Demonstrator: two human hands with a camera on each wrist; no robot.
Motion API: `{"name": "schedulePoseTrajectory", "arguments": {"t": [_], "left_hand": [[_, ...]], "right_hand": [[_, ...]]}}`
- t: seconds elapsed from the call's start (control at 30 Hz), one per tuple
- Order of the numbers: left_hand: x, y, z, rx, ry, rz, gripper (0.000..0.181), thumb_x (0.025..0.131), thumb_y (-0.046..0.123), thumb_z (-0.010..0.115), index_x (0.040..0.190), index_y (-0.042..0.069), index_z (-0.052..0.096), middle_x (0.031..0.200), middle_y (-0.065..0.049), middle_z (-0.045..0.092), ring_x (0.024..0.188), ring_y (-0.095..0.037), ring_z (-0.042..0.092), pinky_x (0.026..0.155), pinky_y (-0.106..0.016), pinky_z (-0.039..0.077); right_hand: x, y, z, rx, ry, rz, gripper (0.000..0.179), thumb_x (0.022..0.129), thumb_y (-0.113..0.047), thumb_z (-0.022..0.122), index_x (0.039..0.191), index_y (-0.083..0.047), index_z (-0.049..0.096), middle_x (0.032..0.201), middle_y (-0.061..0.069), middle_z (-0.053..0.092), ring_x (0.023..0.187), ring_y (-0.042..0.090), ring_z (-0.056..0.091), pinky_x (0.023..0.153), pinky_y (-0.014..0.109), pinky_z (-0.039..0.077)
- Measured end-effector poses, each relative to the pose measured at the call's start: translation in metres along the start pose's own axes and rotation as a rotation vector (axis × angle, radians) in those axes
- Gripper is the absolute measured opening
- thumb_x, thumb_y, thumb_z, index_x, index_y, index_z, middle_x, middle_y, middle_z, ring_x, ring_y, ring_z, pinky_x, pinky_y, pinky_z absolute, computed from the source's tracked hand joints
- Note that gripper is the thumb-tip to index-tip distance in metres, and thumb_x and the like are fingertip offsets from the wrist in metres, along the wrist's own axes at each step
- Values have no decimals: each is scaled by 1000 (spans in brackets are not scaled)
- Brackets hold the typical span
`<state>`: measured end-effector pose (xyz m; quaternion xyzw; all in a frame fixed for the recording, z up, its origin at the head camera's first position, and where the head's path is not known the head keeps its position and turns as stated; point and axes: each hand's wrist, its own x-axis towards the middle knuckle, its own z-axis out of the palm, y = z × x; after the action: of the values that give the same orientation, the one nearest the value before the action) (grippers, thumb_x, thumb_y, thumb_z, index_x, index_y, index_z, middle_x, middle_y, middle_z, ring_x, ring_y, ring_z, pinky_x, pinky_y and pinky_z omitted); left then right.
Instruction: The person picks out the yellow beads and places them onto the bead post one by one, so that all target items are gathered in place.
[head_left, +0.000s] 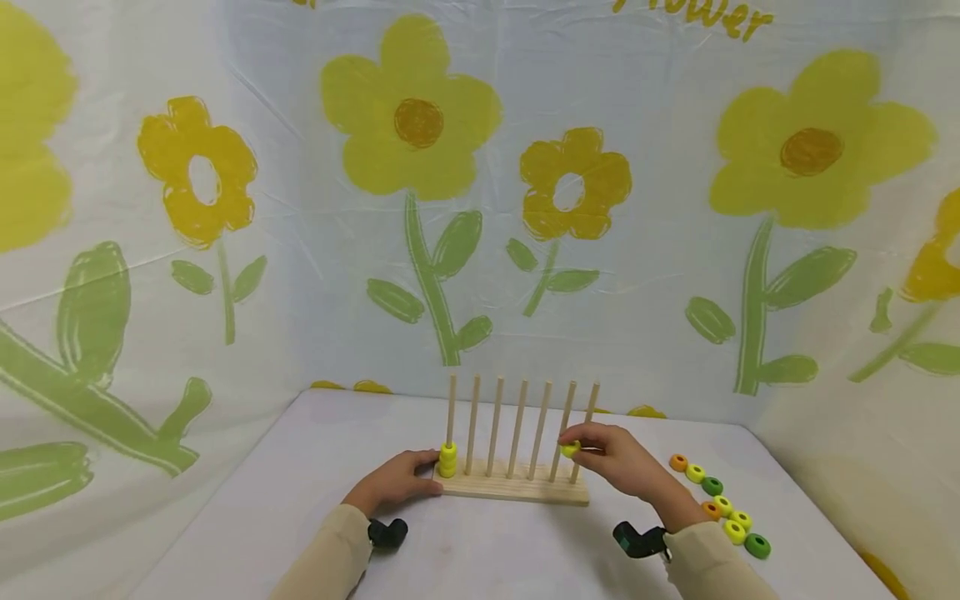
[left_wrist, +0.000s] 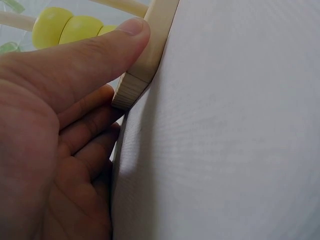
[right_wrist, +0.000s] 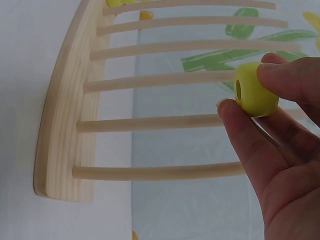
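Note:
A wooden peg rack (head_left: 517, 495) stands on the table, its several thin pegs upright along a flat base. Yellow beads (head_left: 447, 460) are stacked at the foot of its leftmost peg. My left hand (head_left: 393, 482) grips the left end of the base, thumb on the front edge and fingers around behind it, as the left wrist view shows. Between thumb and fingers my right hand (head_left: 626, 462) pinches another yellow bead (right_wrist: 256, 92). That bead is held up by the pegs at the rack's right side, its hole (right_wrist: 239, 90) facing the base in the right wrist view.
To the right lie loose beads: an orange bead (head_left: 678, 462), a yellow bead (head_left: 696, 473), a green bead (head_left: 757, 546) and several more. Behind the white table (head_left: 450, 550) hangs a flower-printed cloth (head_left: 300, 250), which also runs along both sides.

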<state>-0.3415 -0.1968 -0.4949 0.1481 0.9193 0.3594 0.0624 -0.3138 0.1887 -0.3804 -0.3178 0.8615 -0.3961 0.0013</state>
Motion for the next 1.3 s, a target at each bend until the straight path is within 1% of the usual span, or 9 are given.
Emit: {"name": "schedulePoseTrajectory", "arguments": {"t": [0.17,0.3,0.5,0.6,0.8,0.97,1.1,1.2,1.3], "left_hand": [[0,1,0,8,2,-18,75,80,47,75,143,15,50,149,-10,47,140,-37,37,113,-60,30],[0,1,0,0,2,-29,76,79,48,75,143,15,50,149,-10,46,140,-38,37,113,-60,30],[2,0,1,6,-1,-12,76,80,48,75,143,15,49,149,-10,46,141,-37,37,114,-59,30],[3,-1,2,13,-2,-5,76,80,49,75,143,15,49,149,-10,46,141,-37,37,114,-58,30],[3,0,1,6,-7,-19,78,79,50,75,143,15,49,150,-10,46,141,-38,36,113,-60,29],[4,-2,1,0,-11,-11,77,79,49,75,143,13,49,149,-11,47,140,-38,37,113,-60,30],[5,-3,1,-9,-16,-8,77,79,48,76,142,14,50,149,-11,47,140,-38,37,113,-60,29],[4,-1,1,-13,-18,-6,76,79,47,76,143,13,50,148,-11,47,140,-38,37,113,-60,29],[3,2,-1,-11,-17,3,76,80,46,76,142,12,50,148,-11,48,140,-39,38,113,-60,30]], "right_hand": [[2,0,1,5,5,-19,19,92,-13,65,110,-18,68,120,6,66,110,26,64,92,32,56],[3,-1,1,1,8,-14,19,92,-13,66,109,-19,68,120,6,66,110,26,64,91,31,56],[3,-2,0,-8,9,-4,20,92,-14,66,111,-18,68,121,6,66,111,27,64,92,33,56],[5,-5,-2,-16,12,-14,22,92,-15,66,114,-18,67,121,6,66,111,27,64,92,32,56],[17,-24,-5,-33,11,-67,25,93,-16,65,118,-15,67,122,6,65,110,26,64,90,27,56],[32,-43,-6,-54,5,-81,28,94,-17,64,122,-17,65,124,5,64,112,24,64,90,26,56],[44,-53,-5,-61,2,-112,31,95,-18,63,126,-14,63,129,9,61,114,25,63,90,27,56],[52,-59,-4,-51,-1,-127,34,95,-20,63,128,-12,62,132,11,60,114,27,63,91,30,56],[58,-67,-2,-46,2,-123,35,95,-21,63,129,-14,62,132,10,61,115,26,64,92,31,56]]}}
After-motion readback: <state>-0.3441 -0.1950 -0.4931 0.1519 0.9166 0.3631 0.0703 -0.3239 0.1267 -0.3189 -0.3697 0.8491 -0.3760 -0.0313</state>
